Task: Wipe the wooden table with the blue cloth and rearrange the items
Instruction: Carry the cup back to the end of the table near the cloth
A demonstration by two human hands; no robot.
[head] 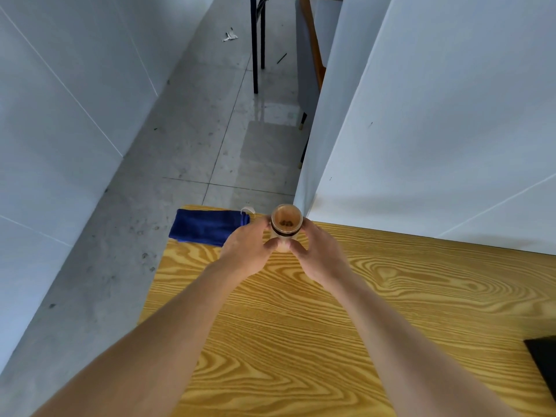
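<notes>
Wooden table (331,311), both arms outstretched, left hand (246,251) and right hand (320,254) gripping clear cup (285,224)

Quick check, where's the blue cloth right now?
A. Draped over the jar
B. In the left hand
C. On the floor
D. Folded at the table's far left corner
D: the blue cloth lies folded on the wooden table at its far left corner, while both hands hold the jar.

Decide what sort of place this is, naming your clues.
Probably a plain indoor workroom or partitioned booth: white panel walls, a grey tiled floor, and a wooden table pushed against one wall.
</notes>
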